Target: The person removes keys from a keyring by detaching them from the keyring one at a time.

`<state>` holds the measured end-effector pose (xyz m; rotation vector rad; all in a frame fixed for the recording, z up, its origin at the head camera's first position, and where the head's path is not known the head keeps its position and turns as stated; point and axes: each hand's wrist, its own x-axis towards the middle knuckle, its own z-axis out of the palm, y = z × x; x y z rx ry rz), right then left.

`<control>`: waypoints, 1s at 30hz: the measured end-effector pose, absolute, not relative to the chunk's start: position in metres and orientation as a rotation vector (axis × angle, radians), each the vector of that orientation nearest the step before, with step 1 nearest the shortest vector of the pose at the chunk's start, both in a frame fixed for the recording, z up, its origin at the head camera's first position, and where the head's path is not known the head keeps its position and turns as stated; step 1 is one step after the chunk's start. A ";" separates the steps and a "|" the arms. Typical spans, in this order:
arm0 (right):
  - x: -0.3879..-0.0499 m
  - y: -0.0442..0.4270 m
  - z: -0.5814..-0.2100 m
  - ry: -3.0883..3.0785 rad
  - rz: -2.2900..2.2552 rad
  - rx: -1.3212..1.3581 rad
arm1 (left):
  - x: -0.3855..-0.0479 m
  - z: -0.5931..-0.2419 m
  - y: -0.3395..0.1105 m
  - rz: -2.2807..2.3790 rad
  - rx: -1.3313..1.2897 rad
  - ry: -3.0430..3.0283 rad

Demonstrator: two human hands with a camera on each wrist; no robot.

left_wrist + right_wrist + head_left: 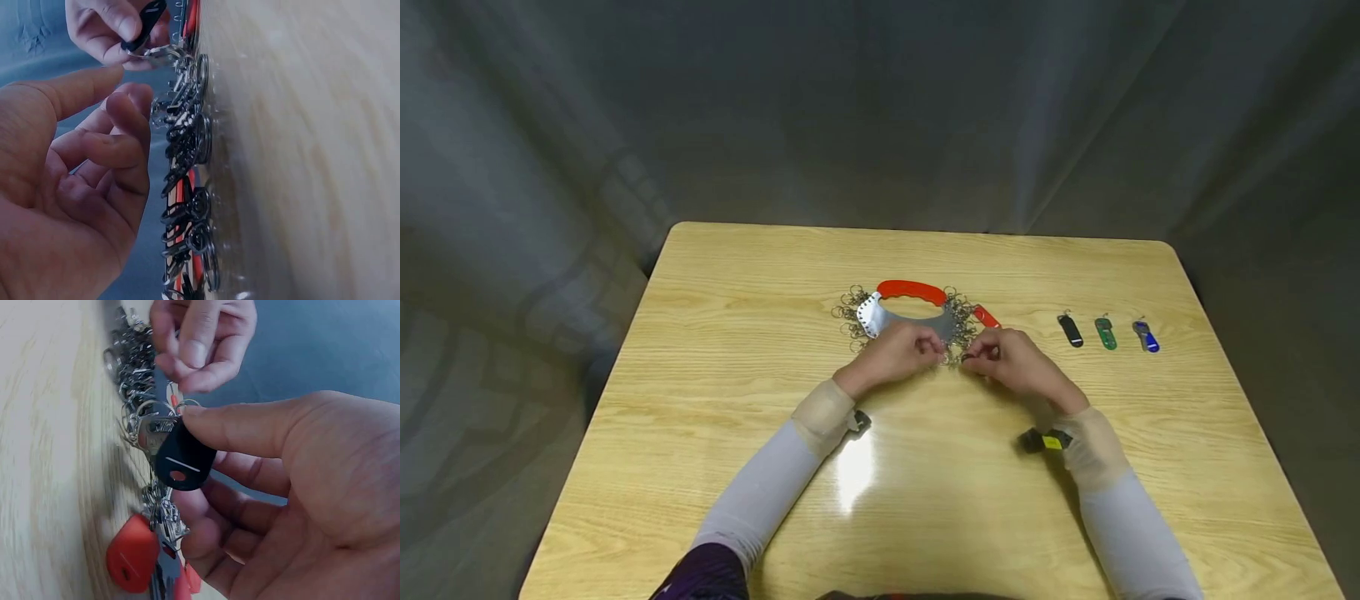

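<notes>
A metal key holder (942, 327) with a red grip (912, 289) lies on the table, small metal rings and clips (851, 310) hanging along both ends. My right hand (1018, 362) pinches a black key tag (186, 456) between thumb and fingers, beside the holder's near right end. A metal key (152, 432) shows behind that tag, among the rings. Close by on the left, my left hand (901, 354) has loosely bent fingers near the clips; nothing shows between its thumb and fingers. A red key tag (987, 317) lies at the holder's right side.
To the right, in a row on the wooden table (715, 400), lie a black tag (1071, 330), a green tag (1106, 333) and a blue tag (1150, 337); keys show on the green and blue ones. Dark curtains (880, 117) hang behind the table.
</notes>
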<state>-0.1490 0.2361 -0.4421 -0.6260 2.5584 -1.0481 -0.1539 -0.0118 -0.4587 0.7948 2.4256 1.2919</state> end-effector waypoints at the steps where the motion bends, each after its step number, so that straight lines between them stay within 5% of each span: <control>1: -0.150 0.237 -0.443 2.535 -1.076 -0.610 | -0.154 -0.458 -0.011 1.289 0.798 2.432; 30: -0.151 0.230 -0.452 2.285 -1.481 -0.378 | -0.157 -0.454 0.007 1.122 0.808 2.562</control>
